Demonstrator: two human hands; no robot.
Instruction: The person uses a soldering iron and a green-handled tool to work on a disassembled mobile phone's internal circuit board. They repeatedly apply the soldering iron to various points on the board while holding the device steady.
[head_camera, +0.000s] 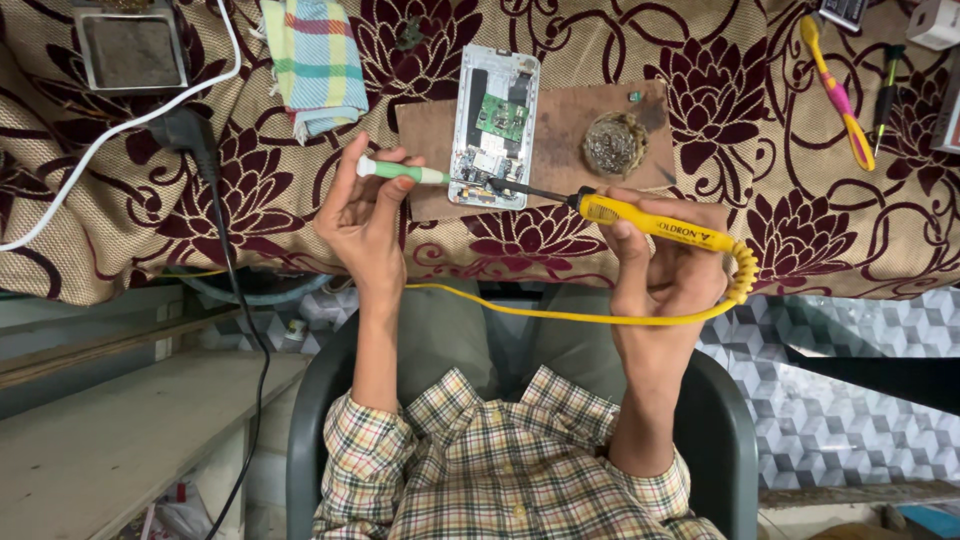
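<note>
A: Nearest us, a checked shirt (500, 470) and a dark chair (725, 440), both forearms rising toward the table edge. A yellow cord (560, 312) loops across between the wrists, and a black cable (240, 300) hangs down on the left.

B: And the hands?

A: Right hand (665, 265) is curled tight round the iron (650, 222), yellow handle lying across the fingers, dark tip reaching left and down onto the phone's near end. Left hand (362, 215) pinches a green-handled tool (400, 171) between thumb and fingertips, the other fingers loosely spread; its point meets the same near end of the phone (492, 125).

B: So the two tips come close?

A: Very close, right at the phone's near edge. Whether they touch each other, I cannot tell.

B: Where does the phone sit?

A: Opened, back off, green board showing, flat on a brown mat (560, 150) on the maroon-flowered cloth (250, 190). Nothing blocks either hand's way in.

B: Around it?

A: A brassy wire ball (615, 143) on the mat just right of the phone. Further back, a striped rag (315, 60) to the left, a sponge tray (130, 45) in the far left corner with a white cable (120, 125) running past it, and a pink-and-yellow toothbrush (838, 95) far right.
</note>
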